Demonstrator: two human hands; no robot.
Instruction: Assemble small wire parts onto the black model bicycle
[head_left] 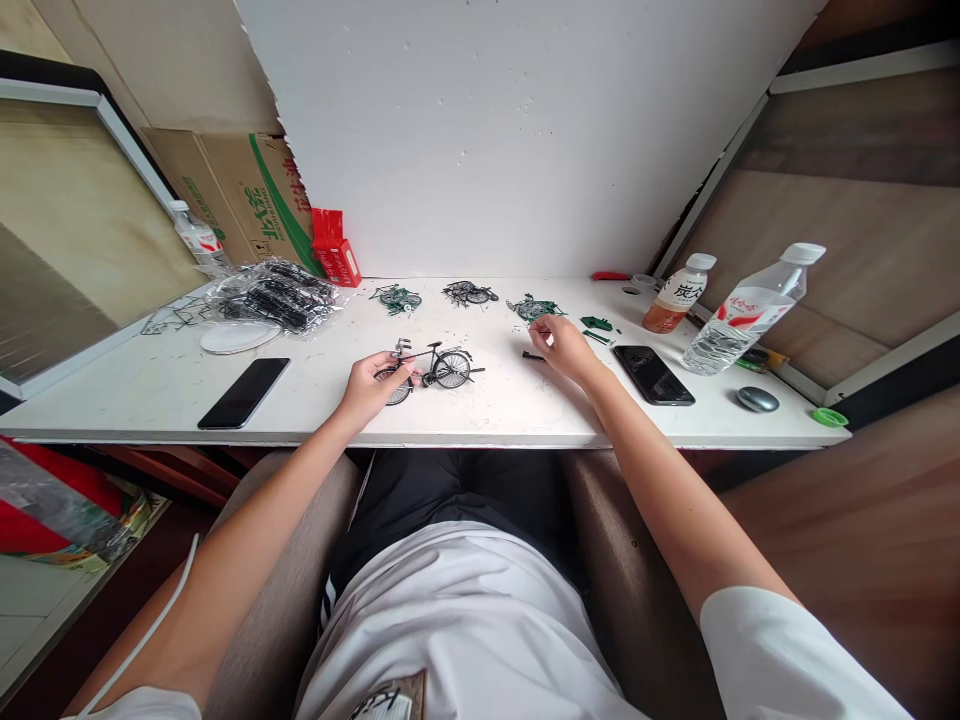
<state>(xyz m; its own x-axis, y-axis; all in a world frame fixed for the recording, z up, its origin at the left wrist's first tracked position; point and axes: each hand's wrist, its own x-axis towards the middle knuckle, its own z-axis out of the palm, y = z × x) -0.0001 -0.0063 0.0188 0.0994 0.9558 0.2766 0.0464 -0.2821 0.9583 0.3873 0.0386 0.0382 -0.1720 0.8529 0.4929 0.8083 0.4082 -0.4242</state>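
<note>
A black model bicycle (452, 369) stands upright on the white table, its front end at the left. My left hand (373, 388) is closed on its front part, with the fingers covering some of the front wheel and frame. Off to the right, my right hand (559, 343) is closed in a pinch in front of a pile of dark green model parts (531, 308); whatever sits between its fingertips is too small to name. A short black piece (532, 355) lies on the table just left of that hand.
Along the back lie another green parts pile (397, 298) and a black one (469, 292). Phones (244, 393) (653, 375) flank my hands. Bottles (750, 312) (679, 293) stand at right, near a grey oval object (757, 399). At left is a plastic bag of black parts (277, 295).
</note>
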